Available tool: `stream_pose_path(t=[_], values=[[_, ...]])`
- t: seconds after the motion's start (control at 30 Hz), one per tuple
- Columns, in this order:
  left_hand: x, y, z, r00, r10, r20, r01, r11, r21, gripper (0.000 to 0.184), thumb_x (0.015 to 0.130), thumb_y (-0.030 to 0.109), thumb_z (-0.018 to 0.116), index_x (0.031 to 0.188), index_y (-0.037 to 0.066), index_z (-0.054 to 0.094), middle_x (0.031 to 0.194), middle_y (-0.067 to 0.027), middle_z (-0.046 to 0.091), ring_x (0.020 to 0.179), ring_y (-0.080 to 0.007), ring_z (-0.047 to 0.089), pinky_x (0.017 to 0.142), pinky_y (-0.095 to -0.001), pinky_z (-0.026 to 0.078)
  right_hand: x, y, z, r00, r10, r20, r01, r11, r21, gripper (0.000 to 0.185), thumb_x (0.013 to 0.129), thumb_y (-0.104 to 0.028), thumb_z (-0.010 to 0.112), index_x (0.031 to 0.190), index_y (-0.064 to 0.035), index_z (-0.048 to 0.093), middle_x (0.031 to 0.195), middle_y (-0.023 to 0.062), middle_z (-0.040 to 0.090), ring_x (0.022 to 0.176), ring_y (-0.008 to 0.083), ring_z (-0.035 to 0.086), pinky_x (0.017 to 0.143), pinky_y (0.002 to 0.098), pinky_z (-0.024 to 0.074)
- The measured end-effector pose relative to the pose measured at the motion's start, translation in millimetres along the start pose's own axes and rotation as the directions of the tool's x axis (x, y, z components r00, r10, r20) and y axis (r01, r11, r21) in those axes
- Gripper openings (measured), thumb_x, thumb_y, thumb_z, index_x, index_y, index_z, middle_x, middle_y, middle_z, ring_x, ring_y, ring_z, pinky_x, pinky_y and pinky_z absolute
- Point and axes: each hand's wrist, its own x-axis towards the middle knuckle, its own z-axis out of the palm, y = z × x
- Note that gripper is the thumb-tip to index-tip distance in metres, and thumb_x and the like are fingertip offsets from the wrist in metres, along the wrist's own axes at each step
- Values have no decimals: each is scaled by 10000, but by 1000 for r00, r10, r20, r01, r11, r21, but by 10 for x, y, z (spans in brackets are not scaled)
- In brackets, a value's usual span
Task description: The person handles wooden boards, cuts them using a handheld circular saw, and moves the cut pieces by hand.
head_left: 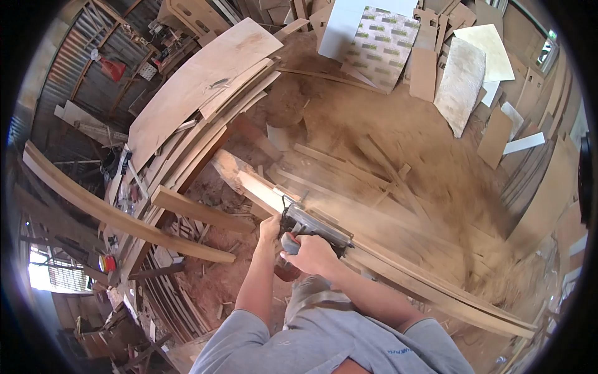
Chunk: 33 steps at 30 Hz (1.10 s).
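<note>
A grey power planer [317, 227] rests on a long wooden plank [405, 270] that runs from the upper left to the lower right. My right hand [313, 254] is closed around the planer's dark handle, thumb pointing left. Against the tool's front end, beside a black cord or wire part, my left hand [270, 228] is closed; its fingertips are partly hidden. Pale, freshly cut wood [265, 192] shows on the plank beyond the tool. Dust sprays from the planer toward the right.
Stacked boards [205, 87] stand at the upper left. A curved beam [124, 218] and a short plank [199, 210] jut in from the left. Loose strips [339, 163] lie on the sawdust-covered floor [430, 168]. Sheets and offcuts [461, 81] lean at the upper right.
</note>
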Motion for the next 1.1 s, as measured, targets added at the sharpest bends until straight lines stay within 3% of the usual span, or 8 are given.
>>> stream_pose_path(t=[0.53,0.73,0.83,0.97,1.03,1.1], values=[[385,128,-241,1000,7,-11,-7,1000,23,285,1025,189,677,945,-63,781,867,-91,770,703,-179,724,625,-336,564,382,-198,145,999,-38,-28,38,999,0,629,912,-548,731,1102,51,762,1023,296,774,993,461,755,922,530,601],[397,288,-270,1000,-15,-5,15,998,-68,263,1021,160,674,941,-71,774,838,-90,759,677,-186,718,594,-352,563,536,-275,170,999,-48,-18,47,999,-23,636,921,-550,720,1107,57,757,1020,302,771,997,464,753,920,528,598],[482,348,-343,999,42,-19,-41,997,67,263,1021,150,669,942,-80,770,855,-96,757,691,-188,717,612,-368,578,600,-334,176,998,-64,-16,64,998,-14,625,928,-537,720,1121,56,751,1017,298,771,995,467,751,913,528,597],[539,417,-386,999,30,-13,-30,999,25,270,1031,159,681,961,-81,782,922,-114,763,762,-184,718,666,-370,583,637,-461,114,999,-47,-26,48,999,20,588,930,-505,731,1141,44,747,1023,293,769,998,474,745,905,526,598],[559,495,-466,989,144,43,-150,958,245,300,1044,196,690,999,-80,797,950,-99,774,810,-160,714,710,-357,580,703,-423,224,997,-70,-44,71,997,39,556,921,-488,744,1131,26,755,1015,285,768,993,469,743,894,531,598],[681,469,-550,990,135,42,-142,941,306,343,1060,241,688,1043,-81,807,985,-87,785,851,-136,707,756,-344,581,732,-423,196,998,-65,-17,66,996,62,555,913,-499,747,1089,27,764,988,284,769,957,467,748,874,535,597]])
